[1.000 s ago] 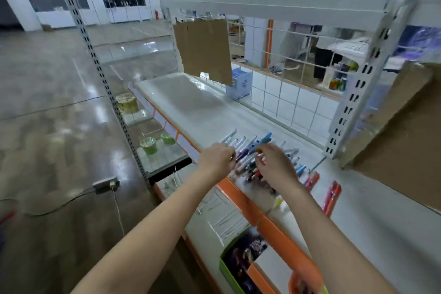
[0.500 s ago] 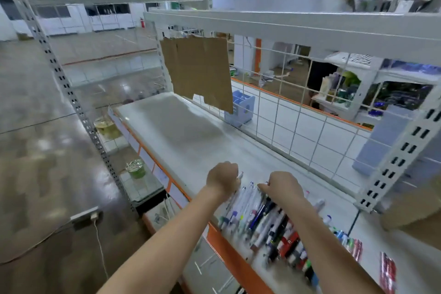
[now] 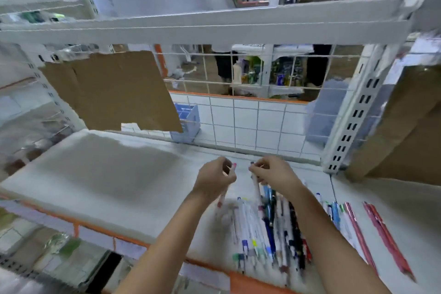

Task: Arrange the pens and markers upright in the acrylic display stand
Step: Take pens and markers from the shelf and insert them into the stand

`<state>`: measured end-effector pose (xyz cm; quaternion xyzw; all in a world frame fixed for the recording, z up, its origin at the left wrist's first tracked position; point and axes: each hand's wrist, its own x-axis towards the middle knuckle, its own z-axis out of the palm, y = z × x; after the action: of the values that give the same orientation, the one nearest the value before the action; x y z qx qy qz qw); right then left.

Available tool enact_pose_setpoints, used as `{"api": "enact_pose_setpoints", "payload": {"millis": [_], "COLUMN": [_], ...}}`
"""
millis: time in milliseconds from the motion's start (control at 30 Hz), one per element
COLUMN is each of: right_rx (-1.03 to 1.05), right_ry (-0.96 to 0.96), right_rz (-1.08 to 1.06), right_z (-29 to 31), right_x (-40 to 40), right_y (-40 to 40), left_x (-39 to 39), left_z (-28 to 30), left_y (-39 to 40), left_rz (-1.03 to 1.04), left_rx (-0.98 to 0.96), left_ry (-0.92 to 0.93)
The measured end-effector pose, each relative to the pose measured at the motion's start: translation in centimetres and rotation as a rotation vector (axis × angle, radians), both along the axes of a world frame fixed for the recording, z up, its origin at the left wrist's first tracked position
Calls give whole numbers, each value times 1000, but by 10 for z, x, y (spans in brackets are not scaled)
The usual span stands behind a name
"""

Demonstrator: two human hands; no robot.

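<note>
The left hand (image 3: 214, 180) is curled around a pale pen with a pink-red tip (image 3: 224, 188), which sticks out above the fingers near the thumb and runs down below the palm. The right hand (image 3: 274, 173) is likewise curled, pinching the upper end of a white pen (image 3: 256, 186) whose barrel slants down toward the pile. Both hands hover side by side, close together but apart, just above the far end of the pens and markers (image 3: 267, 229). These lie flat in a loose row on the white shelf (image 3: 107, 174), reaching toward its orange front edge (image 3: 250, 281); white, blue, black and green barrels show, though the blur hides finer detail. Further right on the shelf lie two red pens (image 3: 386, 234), apart from the pile. The blue-tinted display stand (image 3: 187, 119), divided into compartments, sits at the back of the shelf against the wire grid panel (image 3: 257, 112), well apart from the hands and partly behind a hanging sheet of cardboard (image 3: 114, 88). A white upper shelf (image 3: 202, 24) crosses overhead. Beyond the grid, more shelving and goods appear, blurred.
</note>
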<state>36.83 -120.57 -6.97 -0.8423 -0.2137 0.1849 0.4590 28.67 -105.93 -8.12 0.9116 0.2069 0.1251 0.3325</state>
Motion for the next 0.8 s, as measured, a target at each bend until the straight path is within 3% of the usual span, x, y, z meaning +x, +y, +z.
{"api": "enact_pose_setpoints", "payload": {"millis": [100,333,567,800], "right_rx": [231,462,300,240], "right_ry": [-122,-274,-511,-568], "right_rz": [-176,-424,-666,-824], "right_z": [11,42,57,61], "right_x": [-7,-25,-65,-109], "right_y": [-21,-107,-248,-409], "left_x": [8,23,29,17], "left_z": [20,65,74,74], "left_y": [-20,-99,-237,-400], "left_rz": [-98,-393,-685,-859], "left_rx": [-74,-323,-340,-479], "left_ry": [-145,-278,-314,-356]}}
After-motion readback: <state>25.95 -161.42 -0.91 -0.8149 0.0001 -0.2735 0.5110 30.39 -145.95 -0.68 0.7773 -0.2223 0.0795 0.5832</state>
